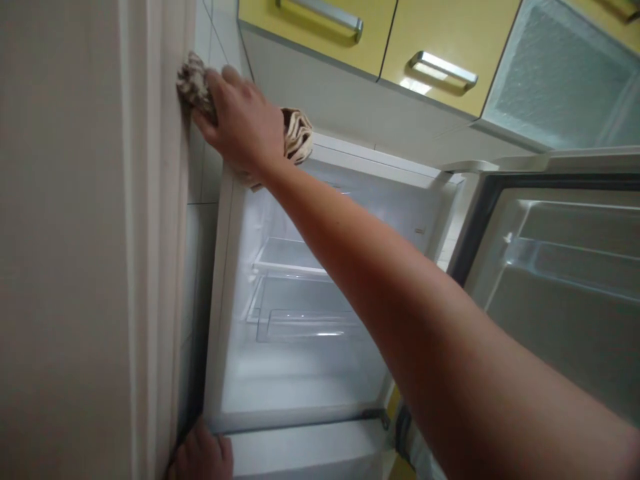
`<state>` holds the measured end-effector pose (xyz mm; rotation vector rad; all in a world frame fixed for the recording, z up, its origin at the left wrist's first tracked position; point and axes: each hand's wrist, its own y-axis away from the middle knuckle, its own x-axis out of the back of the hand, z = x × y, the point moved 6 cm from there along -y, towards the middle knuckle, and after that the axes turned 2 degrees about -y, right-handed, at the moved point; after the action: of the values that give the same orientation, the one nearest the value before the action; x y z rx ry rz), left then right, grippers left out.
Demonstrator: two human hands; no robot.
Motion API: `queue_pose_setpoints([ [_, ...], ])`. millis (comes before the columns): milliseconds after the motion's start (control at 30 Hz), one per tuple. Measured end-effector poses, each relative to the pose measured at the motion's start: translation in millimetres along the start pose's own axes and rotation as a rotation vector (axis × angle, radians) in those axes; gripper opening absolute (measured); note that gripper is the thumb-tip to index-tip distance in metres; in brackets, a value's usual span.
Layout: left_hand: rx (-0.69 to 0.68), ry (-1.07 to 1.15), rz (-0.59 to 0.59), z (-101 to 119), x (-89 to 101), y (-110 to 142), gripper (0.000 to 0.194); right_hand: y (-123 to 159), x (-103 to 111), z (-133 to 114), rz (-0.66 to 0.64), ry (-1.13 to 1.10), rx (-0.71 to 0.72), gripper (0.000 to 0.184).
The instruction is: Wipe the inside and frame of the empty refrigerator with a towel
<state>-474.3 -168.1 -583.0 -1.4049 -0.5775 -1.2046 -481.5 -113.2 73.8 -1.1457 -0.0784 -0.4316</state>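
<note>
My right hand (245,123) reaches up across the view, closed around a bunched brown-and-cream cloth (196,83). One end of the cloth is by the pale door frame, and folds of it show behind my wrist at the fridge's top left corner. The white fridge (227,287) stands open, with clear shelves and a clear drawer front inside. Low at the left, my left hand (203,455) has its fingers curled by the corner of the lower white door. What those fingers grip is hidden.
Along the left runs a pale door frame (155,267), with a narrow tiled gap beside the fridge. The open fridge door (565,247) fills the right side. Yellow cabinets (440,40) with metal handles hang above, next to a frosted glass panel (565,80).
</note>
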Motion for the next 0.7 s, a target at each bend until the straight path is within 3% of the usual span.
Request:
queue_pose_setpoints([
  [167,-0.011,-0.012,0.023,1.1,0.0,3.6,0.062,13.7,-15.2,-17.6,-0.002,-0.074,-0.031,0.082],
  [333,-0.031,-0.054,0.056,1.4,2.5,8.4,0.062,56.5,-28.2,-26.4,-0.111,-0.048,0.038,0.052],
  [433,-0.050,-0.082,0.112,0.9,4.3,9.9,0.059,90.4,-38.9,-41.5,-0.161,-0.078,0.087,0.042],
  [700,-0.111,-0.102,0.290,1.1,9.8,13.0,0.053,163.0,-55.5,-78.6,-0.249,-0.174,0.219,0.040],
])
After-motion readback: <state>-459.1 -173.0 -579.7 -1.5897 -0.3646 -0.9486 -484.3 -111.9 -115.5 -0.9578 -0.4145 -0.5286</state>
